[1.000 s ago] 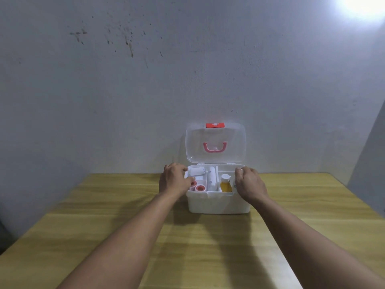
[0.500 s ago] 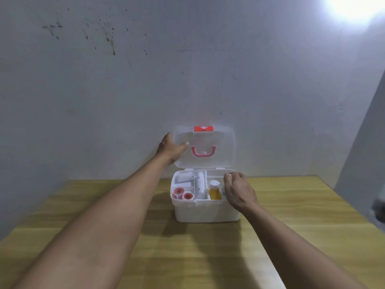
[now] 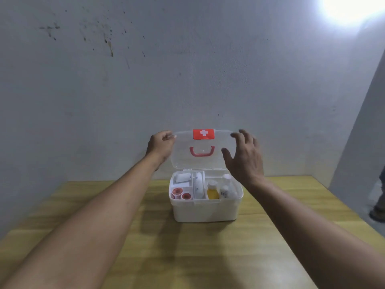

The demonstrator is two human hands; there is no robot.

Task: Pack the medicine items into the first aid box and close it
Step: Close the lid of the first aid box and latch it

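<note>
A white first aid box (image 3: pixel 206 211) stands on the wooden table (image 3: pixel 187 257) near the wall. Its clear lid (image 3: pixel 181 157) is upright, with a red cross latch (image 3: pixel 203 134) and a red handle (image 3: pixel 201 152). My left hand (image 3: pixel 160 146) pinches the lid's upper left corner. My right hand (image 3: pixel 245 155) hovers in front of the lid's right edge with fingers spread. Inside the tray lie two red tape rolls (image 3: pixel 180 193), a white bandage roll (image 3: pixel 183 177), a yellow bottle (image 3: pixel 213 190) and small white bottles (image 3: pixel 226 187).
A grey stained wall (image 3: pixel 187 80) rises right behind the box. A bright light (image 3: pixel 350 7) glares at the top right. At the far right edge, past the table, a person's shoe (image 3: pixel 378 212) shows on the floor.
My left hand rose from the tray's rim to the lid's top left corner. My right hand lifted off the tray's right side up to the lid's right edge.
</note>
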